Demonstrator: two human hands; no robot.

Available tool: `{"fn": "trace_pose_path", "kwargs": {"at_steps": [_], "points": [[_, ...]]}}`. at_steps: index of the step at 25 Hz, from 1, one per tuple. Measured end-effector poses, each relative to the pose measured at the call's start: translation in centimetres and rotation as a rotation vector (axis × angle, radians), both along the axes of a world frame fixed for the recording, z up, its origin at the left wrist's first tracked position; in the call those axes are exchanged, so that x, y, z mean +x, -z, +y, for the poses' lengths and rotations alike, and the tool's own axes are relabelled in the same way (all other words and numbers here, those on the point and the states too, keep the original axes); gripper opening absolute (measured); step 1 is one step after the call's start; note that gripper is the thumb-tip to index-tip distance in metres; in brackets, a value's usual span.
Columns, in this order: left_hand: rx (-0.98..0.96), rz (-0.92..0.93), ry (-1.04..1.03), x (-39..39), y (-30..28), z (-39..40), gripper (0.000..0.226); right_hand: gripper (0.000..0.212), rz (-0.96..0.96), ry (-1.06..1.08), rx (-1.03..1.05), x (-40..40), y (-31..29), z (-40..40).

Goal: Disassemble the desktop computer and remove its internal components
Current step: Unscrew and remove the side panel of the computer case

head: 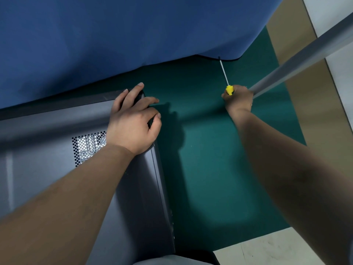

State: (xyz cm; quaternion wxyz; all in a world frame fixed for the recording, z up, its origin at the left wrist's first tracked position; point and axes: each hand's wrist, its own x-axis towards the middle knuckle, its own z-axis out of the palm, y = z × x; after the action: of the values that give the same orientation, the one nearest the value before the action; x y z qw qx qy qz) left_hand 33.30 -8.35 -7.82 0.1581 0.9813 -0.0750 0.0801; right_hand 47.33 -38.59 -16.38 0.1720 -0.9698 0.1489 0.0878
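smooth grey case [47, 178] (perforated vent [88, 148])

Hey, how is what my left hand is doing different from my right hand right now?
The left hand rests on the far corner of the grey computer case with fingers spread over its edge; the right hand grips a yellow-handled screwdriver away from the case, above the green mat. The left holds no tool. Both arms are bare.
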Motion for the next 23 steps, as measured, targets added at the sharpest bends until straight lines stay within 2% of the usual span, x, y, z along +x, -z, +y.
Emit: {"fn": "trace_pose_path", "kwargs": {"at_steps": [3, 6, 9, 12, 15, 18, 23], "points": [[-0.004, 0.003, 0.001, 0.0, -0.1, 0.0, 0.032, 0.015, -0.008, 0.093, 0.084, -0.3, 0.2, 0.1], [-0.004, 0.009, 0.001, -0.1, -0.1, -0.1, 0.031, 0.027, -0.074, 0.156, 0.215, -1.3, -0.6, 0.1], [0.001, 0.019, -0.002, 0.0, -0.2, -0.1, 0.031, 0.03, -0.127, 0.18, 0.285, -4.4, -1.6, 1.3], [0.0, 0.034, 0.001, -0.2, -0.5, -0.2, 0.032, 0.03, 0.044, 0.05, 0.289, -8.3, -1.8, 4.6], [-0.01, 0.05, -0.003, -0.4, -0.8, -0.3, 0.033, 0.026, 0.186, -0.029, 0.391, -10.8, -1.6, 8.8], [-0.01, 0.061, -0.005, -0.4, -0.9, -0.3, 0.034, 0.027, 0.233, 0.003, 0.407, -11.3, -1.4, 12.1], [-0.018, 0.039, -0.01, -0.1, -0.7, -0.2, 0.033, 0.029, 0.236, -0.049, 0.285, -11.0, -1.2, 15.1]]}}
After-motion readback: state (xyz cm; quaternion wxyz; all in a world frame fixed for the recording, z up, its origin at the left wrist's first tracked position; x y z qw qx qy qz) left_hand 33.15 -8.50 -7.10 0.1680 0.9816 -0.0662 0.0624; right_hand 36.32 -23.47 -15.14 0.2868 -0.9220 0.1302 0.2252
